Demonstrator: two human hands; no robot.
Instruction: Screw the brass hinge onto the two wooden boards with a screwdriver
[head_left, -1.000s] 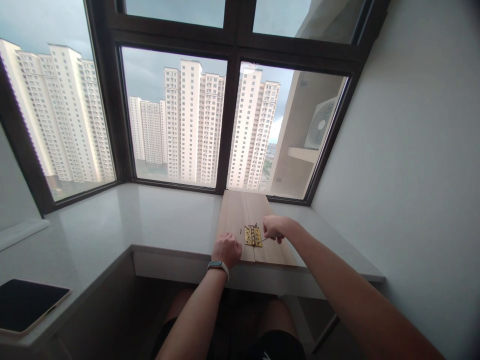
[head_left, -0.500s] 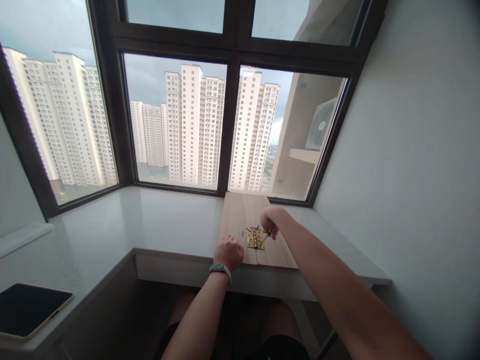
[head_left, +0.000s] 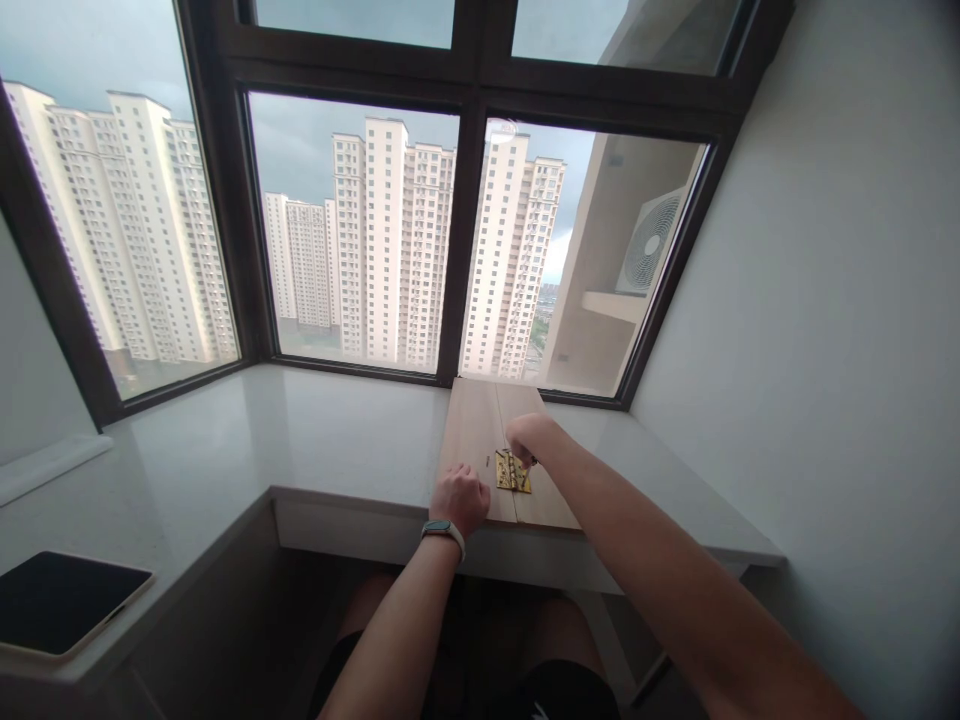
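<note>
A brass hinge (head_left: 504, 472) lies opened flat across the seam between two light wooden boards (head_left: 474, 412). My right hand (head_left: 531, 436) is closed around a screwdriver (head_left: 526, 478); its handle is mostly covered by the fingers, and the thin shaft slants down to the hinge's right leaf. Just left of the hinge, my left hand (head_left: 459, 496) rests on the left board with its fingers curled in. Whatever may be inside those fingers is hidden. A small screw (head_left: 487, 461) lies on the board between my left hand and the hinge. Dark small pieces sit on the hinge, too tiny to make out.
The boards lie on a white windowsill counter (head_left: 352, 430), reaching from its front edge to the window frame (head_left: 466, 250). A tablet (head_left: 67, 600) lies at the far left. A white wall (head_left: 825, 300) rises on the right. My legs are below the counter.
My right hand has shifted slightly left and turned over the screwdriver, hiding more of its handle. My left hand stays in place on the board. The view has tilted a little.
</note>
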